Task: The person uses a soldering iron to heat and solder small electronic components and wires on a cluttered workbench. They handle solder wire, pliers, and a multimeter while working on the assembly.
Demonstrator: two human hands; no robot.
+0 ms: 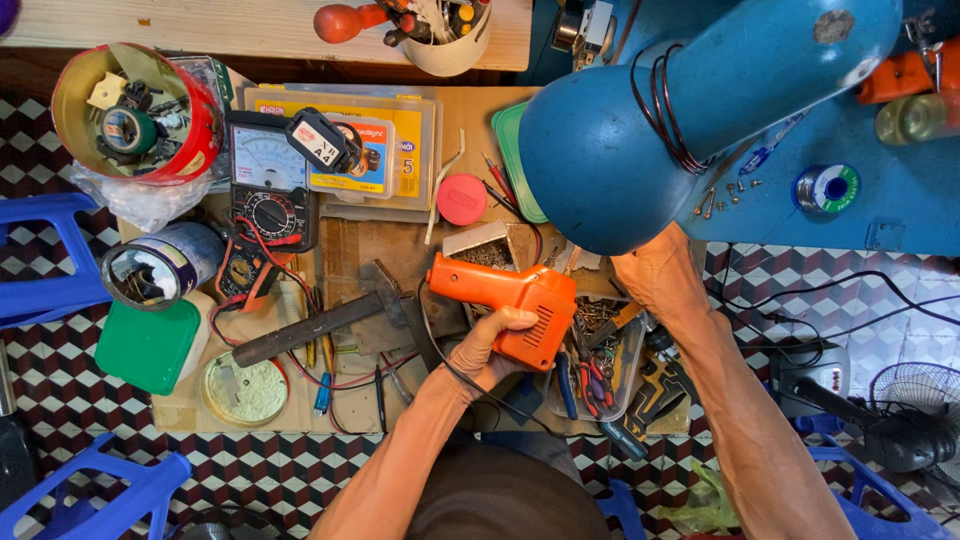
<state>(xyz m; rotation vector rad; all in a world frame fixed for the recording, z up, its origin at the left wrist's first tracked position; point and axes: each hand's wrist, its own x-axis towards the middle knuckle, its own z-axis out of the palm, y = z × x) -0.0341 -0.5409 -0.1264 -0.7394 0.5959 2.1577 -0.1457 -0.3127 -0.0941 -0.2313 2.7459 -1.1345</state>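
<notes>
On the cluttered tabletop (420,250), just right of the hammer (330,315), the left hand (490,345) is curled tight around the grip of an orange soldering gun (505,300), whose barrel points left above the clutter. Further right, the right hand (660,275) reaches under the blue lamp shade (640,130); its fingers are hidden, so I cannot tell how far open it is.

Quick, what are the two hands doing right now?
Left hand: closed around the grip of the orange soldering gun.
Right hand: partly hidden behind the blue lamp shade; cannot tell if it holds anything.
</notes>
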